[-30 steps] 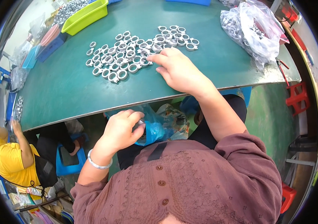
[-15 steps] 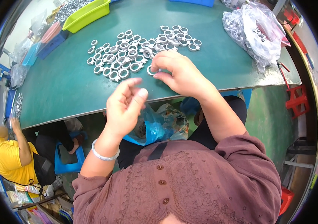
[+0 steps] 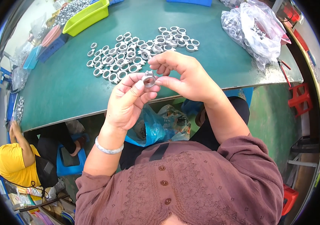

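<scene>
Above the table's near edge, my left hand (image 3: 126,99) pinches a grey metal ring clamp (image 3: 149,81) between thumb and fingers. The clamp's round opening faces me, and its small lug points up. Close on its right is my right hand (image 3: 184,75), fingers curved over the clamp and apart from the thumb. The right thumb tip is at the clamp's right edge; whether it touches, I cannot tell. Just beyond both hands, many similar ring clamps (image 3: 120,62) lie loosely spread and partly heaped on the green table (image 3: 66,86).
A clear plastic bag (image 3: 255,33) of metal parts sits at the right, beside red-handled pliers (image 3: 283,69). A yellow-green bin (image 3: 86,18) and blue tray (image 3: 51,48) stand far left. Below the edge hangs a blue bag (image 3: 148,129). Another person in yellow (image 3: 15,163) sits at left.
My left hand has moved right and up to meet my right hand and now grips the ring clamp. The right hand has brought the clamp off the table, its fingers now opened from the thumb.
</scene>
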Action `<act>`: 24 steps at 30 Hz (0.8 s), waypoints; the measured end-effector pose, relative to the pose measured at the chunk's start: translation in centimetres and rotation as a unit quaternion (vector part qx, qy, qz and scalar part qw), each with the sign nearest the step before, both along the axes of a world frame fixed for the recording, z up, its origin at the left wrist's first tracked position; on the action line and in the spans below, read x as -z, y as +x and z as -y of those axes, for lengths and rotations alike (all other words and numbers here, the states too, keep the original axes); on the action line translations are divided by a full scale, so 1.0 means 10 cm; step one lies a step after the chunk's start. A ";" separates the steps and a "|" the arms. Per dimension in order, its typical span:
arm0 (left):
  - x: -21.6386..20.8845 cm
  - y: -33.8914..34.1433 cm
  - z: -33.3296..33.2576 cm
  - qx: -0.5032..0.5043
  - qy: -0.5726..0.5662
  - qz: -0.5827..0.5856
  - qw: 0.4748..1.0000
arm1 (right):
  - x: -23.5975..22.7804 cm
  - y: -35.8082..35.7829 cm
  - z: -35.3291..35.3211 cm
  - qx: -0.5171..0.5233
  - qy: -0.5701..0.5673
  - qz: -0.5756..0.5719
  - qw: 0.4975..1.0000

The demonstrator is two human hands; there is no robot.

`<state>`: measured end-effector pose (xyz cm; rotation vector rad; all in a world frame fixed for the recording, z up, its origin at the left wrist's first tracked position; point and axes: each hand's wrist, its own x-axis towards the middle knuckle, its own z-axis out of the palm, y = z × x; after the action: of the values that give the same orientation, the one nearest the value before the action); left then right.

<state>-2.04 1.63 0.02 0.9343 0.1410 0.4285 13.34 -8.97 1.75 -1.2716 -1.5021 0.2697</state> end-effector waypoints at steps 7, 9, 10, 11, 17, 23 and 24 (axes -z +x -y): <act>0.02 0.00 0.02 0.014 -0.012 0.037 0.999 | -0.01 0.01 0.03 -0.027 0.001 -0.009 1.000; 0.03 0.01 0.03 0.017 -0.015 0.040 0.999 | -0.02 0.00 0.04 -0.025 -0.008 -0.008 1.000; 0.03 0.01 0.03 0.020 -0.018 0.040 0.999 | -0.03 0.00 0.05 -0.025 -0.007 -0.008 1.000; 0.03 0.01 0.03 0.024 -0.021 0.041 0.999 | -0.03 0.00 0.05 -0.026 -0.008 -0.010 1.000; 0.01 0.03 0.05 0.021 -0.022 0.041 0.999 | -0.03 0.00 0.06 -0.028 -0.008 -0.018 0.999; 0.06 0.05 0.06 -0.045 0.065 0.061 0.995 | -0.09 0.00 0.09 -0.022 0.023 0.016 0.999; 0.07 0.05 0.07 -0.045 0.065 0.061 0.995 | -0.10 -0.01 0.09 -0.025 0.012 -0.011 1.000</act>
<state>-1.54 0.95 -0.63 1.0282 0.0436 0.5821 13.27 -9.91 2.77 -1.2102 -1.5144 0.2966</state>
